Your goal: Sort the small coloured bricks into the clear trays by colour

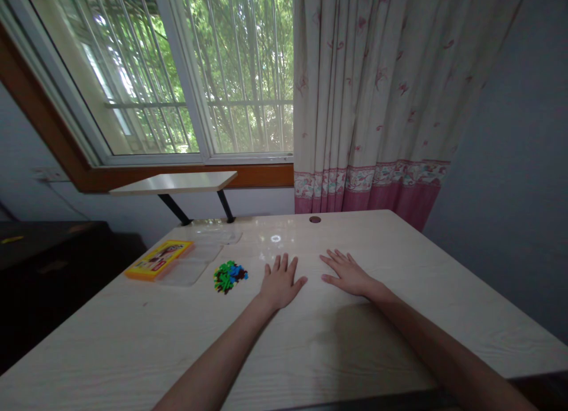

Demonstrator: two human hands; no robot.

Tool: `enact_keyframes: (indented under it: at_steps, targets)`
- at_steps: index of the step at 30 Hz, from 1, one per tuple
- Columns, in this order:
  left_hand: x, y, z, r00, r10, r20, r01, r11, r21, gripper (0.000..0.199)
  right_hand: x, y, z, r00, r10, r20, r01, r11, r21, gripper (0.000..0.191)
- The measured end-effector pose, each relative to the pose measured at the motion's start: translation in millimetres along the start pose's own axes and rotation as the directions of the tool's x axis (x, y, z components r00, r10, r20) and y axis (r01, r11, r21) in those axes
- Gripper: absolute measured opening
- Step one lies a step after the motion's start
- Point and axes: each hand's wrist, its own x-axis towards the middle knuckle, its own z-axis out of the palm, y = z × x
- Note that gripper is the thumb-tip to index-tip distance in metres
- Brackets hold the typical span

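My left hand [279,285] lies flat on the pale wooden table [284,363] with its fingers spread, holding nothing. To its right, a small gap away, my right hand [346,274] also rests palm down, fingers stretched out and bare. Nearest to the left hand, on its left side, is a small pile of green, blue, dark brown and yellow pieces [229,276], too small to tell their exact kind. Neither hand touches the pile.
A yellow box [160,259] with a printed lid lies at the left, beside clear plastic trays [195,264]. Behind them a raised shelf [177,183] stands on black legs. A round brown cap [315,220] sits near the back edge, below the curtain [368,103].
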Motion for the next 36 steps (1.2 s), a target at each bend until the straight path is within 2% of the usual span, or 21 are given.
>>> enact_keyframes:
  at_steps: [36]
  targets:
    - [0.4,-0.8,2.9,1.0,0.0,-0.009,0.0,1.0,-0.009,0.068,2.2,2.7,3.4,1.0,-0.004,-0.015,0.004,1.0,0.003,0.07]
